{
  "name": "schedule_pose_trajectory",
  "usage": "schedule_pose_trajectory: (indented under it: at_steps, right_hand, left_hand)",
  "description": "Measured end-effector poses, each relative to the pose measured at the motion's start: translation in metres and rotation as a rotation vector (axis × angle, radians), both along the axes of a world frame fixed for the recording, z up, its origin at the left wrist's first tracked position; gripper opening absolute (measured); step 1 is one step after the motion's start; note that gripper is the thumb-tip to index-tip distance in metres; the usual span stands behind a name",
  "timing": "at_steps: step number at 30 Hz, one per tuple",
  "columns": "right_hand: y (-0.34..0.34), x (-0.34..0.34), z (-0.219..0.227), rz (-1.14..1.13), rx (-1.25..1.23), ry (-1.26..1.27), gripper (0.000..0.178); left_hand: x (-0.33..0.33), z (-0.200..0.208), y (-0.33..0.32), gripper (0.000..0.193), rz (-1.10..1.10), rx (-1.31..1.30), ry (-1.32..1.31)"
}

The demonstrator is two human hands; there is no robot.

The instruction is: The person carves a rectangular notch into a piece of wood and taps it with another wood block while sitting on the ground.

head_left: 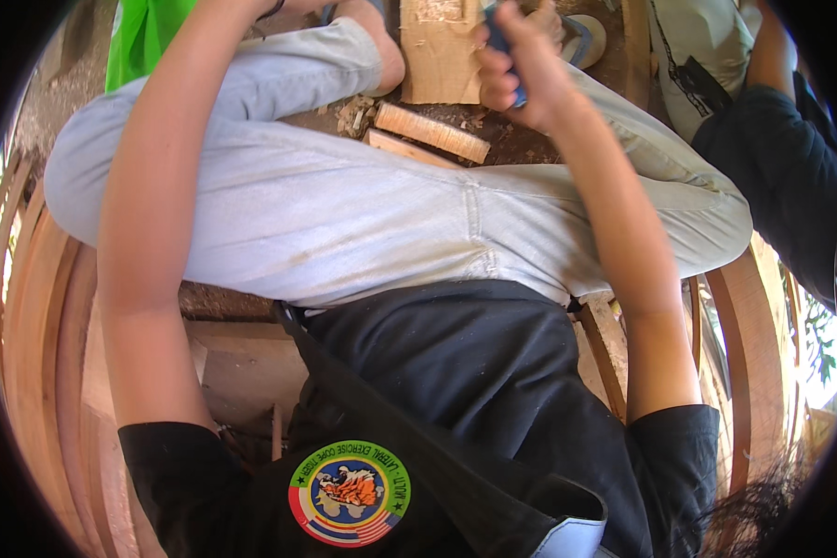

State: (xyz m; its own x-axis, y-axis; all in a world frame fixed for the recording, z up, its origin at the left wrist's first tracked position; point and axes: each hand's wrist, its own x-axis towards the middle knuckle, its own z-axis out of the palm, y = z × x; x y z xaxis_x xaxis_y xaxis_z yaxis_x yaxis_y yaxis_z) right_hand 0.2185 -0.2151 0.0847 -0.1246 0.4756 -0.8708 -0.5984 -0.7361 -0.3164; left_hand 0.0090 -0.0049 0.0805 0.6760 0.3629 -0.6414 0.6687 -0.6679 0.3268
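Evidently the right hand [516, 60] is gripping a blue-handled tool [504, 46] against the stiff, light wooden block [440, 56] at twelve o'clock, best held by its edges, while the left hand's grip is running out of view.

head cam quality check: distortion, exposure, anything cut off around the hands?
Head view: strong fisheye, black vignette at the corners, wooden slats bow along the rim; daylight blows out the far right edge; right hand sharp, gripping a blue-handled tool against the wood block; left hand cropped by the top edge.

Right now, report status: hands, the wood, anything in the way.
Right hand shut on blue tool handle, at the wood block. Left hand out of view past the top edge. Cut wood pieces and chips beside the block.
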Motion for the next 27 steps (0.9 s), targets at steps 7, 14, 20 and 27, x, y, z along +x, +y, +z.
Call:
schedule_pose_trajectory:
  at_steps: [7,14,20,27]
  right_hand:
    - [-0.039,0.034,-0.026,0.887,0.04,-1.148,0.049]
    - [-0.051,0.024,-0.034,0.918,0.09,-1.119,0.048]
    - [-0.018,0.011,0.012,0.383,0.149,-0.355,0.03]
    - [-0.01,-0.026,0.009,0.13,0.389,-0.061,0.033]
  left_hand:
    - [0.012,-0.01,0.002,0.041,-0.067,-0.022,-0.105]
    - [0.014,-0.028,0.003,0.039,-0.199,-0.021,-0.146]
    - [0.003,-0.035,-0.018,0.049,-0.023,-0.16,-0.359]
    - [0.039,0.021,-0.052,0.063,-0.102,-0.103,-0.754]
